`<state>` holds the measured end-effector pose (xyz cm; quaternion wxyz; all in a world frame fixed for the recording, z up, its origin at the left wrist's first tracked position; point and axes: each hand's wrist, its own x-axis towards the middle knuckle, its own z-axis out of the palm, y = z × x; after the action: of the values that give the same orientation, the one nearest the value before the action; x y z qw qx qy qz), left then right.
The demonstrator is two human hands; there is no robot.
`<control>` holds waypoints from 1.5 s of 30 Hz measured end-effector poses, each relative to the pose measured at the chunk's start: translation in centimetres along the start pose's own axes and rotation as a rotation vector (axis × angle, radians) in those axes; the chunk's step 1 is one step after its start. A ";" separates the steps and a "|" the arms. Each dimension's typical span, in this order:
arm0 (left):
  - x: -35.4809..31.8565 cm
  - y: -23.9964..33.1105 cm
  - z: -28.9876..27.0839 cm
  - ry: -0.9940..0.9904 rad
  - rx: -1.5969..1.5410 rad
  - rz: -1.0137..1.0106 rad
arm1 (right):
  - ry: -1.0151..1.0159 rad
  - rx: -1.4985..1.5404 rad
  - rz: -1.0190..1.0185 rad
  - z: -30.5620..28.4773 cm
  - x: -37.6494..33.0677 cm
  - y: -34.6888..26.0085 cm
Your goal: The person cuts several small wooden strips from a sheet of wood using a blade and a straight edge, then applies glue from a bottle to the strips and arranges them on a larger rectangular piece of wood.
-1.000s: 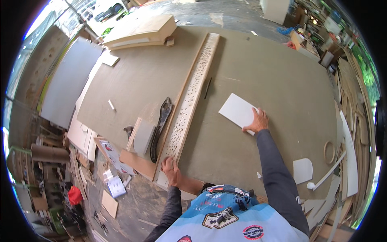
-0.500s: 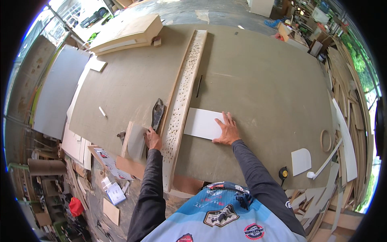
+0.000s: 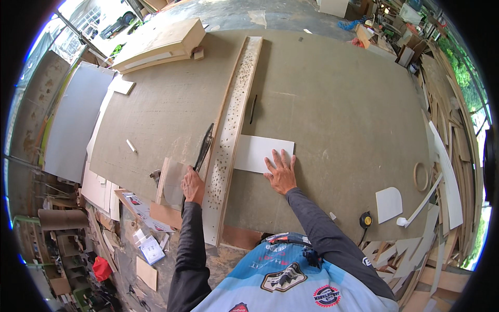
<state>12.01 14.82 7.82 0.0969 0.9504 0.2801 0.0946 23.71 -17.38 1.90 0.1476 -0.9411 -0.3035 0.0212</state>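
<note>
1. So, nearest: right hand point(image 3: 281, 173) lies flat, palm down, fingers point(image 3: 283, 158) spread wide and straight, pressing the near right part of the white rectangular panel point(image 3: 260, 152). Nothing gripped, just held down.
2. White rectangular panel sits flat on the big brown work table point(image 3: 338, 119), its left edge butted against the long perforated strip point(image 3: 231, 130).
3. Left hand point(image 3: 193, 185) is at the left side of the perforated strip, near its close end. Fingers curled; looks like they close on the handle end of the dark clamp tool point(image 3: 203, 148), but the grip itself is hidden by the knuckles, so can't be sure.
4. Small tilted board piece point(image 3: 171, 179) sits just left of the left hand, touching or nearly so.
5. Yellow-and-black tape measure point(image 3: 366, 220) at the table's near right edge, well apart from both hands.
6. Mid-table: slim dark stick point(image 3: 253, 109) just right of the strip.
7. Far end: stacked wood boards point(image 3: 161, 44) at the table's far left corner.
</note>
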 end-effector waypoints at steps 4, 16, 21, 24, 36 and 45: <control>-2.1 1.6 -5.2 -0.098 -0.004 0.136 | -0.017 -0.006 0.006 -0.2 1.3 0.2; -3.7 9.0 -10.4 -0.689 0.101 0.422 | -0.097 -0.016 0.036 -1.4 3.4 0.6; -1.8 9.3 -8.6 -0.800 0.178 0.408 | -0.091 -0.022 0.030 -1.5 3.6 0.9; -1.2 9.1 -7.6 -0.750 0.157 0.437 | -0.100 -0.010 0.029 -1.6 3.7 0.9; 0.9 11.9 -9.2 -0.847 -0.063 0.306 | -0.117 -0.035 0.015 -1.9 4.8 1.5; 2.9 13.2 -9.2 -0.862 -0.106 0.293 | -0.120 -0.051 0.026 -2.1 6.4 2.1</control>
<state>19.07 6.78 20.14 0.2388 0.9263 0.0716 -0.2825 30.42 -15.85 3.60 0.1047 -0.9454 -0.3002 0.0719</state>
